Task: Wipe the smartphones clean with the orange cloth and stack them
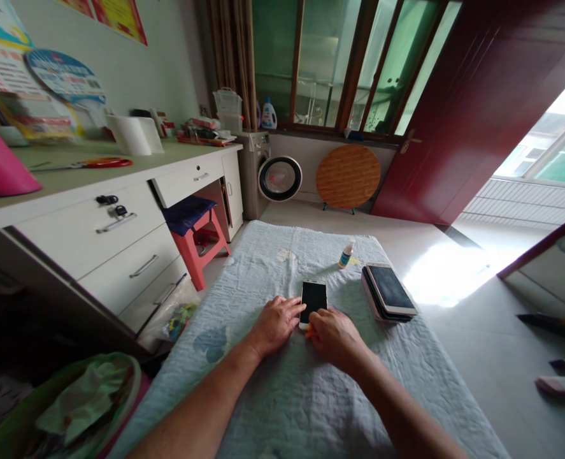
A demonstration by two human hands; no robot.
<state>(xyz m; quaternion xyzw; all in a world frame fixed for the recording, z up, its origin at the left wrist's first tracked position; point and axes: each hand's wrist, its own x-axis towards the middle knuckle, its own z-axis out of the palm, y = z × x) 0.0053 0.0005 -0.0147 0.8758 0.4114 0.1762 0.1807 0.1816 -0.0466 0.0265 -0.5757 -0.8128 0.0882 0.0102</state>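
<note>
A smartphone (314, 294) with a dark screen and pale frame lies face up on the cloth-covered surface. My left hand (276, 324) rests at its left edge, fingers stretched out and touching the phone. Over the phone's lower right part, my right hand (336, 335) is closed on a small piece of orange cloth (309, 331), mostly hidden under the fingers. Beyond the phone stands a small spray bottle (346, 255) with a white cap. To the right, a stack of phones (391, 291) lies on the same cover.
The pale blue quilted cover (272, 268) has a floor drop at its right. On the left are a white-drawered desk (114, 229), a red stool (200, 245) and a filled bin (134, 376). Farther back are an open washing machine (256, 166) and a round wooden tabletop (348, 176).
</note>
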